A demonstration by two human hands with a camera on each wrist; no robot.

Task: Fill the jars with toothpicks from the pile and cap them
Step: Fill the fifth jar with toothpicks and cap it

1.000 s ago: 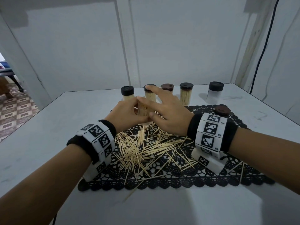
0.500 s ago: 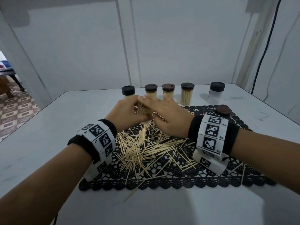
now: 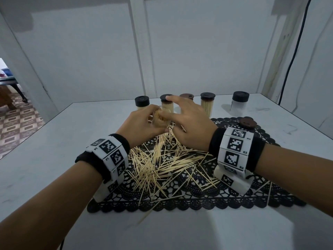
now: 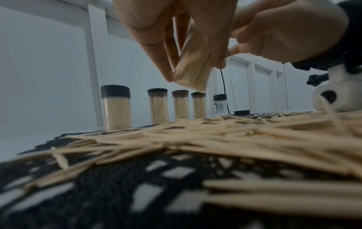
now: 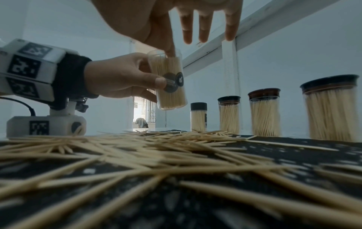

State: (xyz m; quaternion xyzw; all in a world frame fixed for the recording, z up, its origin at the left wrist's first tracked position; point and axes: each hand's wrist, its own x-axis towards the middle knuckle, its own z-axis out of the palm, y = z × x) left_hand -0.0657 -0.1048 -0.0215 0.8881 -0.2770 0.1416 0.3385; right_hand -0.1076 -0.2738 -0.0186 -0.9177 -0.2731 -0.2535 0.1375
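My left hand (image 3: pixel 144 124) grips an uncapped clear jar (image 3: pixel 159 121) packed with toothpicks and holds it tilted above the mat, clear of the pile. In the right wrist view the jar (image 5: pixel 170 86) hangs in the air with the left hand (image 5: pixel 121 77) wrapped round its side. My right hand (image 3: pixel 187 123) touches the toothpick ends at the jar's mouth with one finger, its other fingers (image 5: pixel 203 27) spread straight. The loose toothpick pile (image 3: pixel 162 163) lies on the black lace mat (image 3: pixel 234 199). From the left wrist the jar (image 4: pixel 192 69) shows between the left fingers.
Several capped jars full of toothpicks (image 3: pixel 207 103) stand in a row behind the mat. A capped jar with no toothpicks (image 3: pixel 240 102) stands at the back right. A loose brown cap (image 3: pixel 247 122) lies on the mat's far right corner. The white table (image 3: pixel 45 159) meets walls behind.
The left hand has lifted the jar and tipped its mouth toward me. The right hand's fingers have spread and risen over the jar's mouth.
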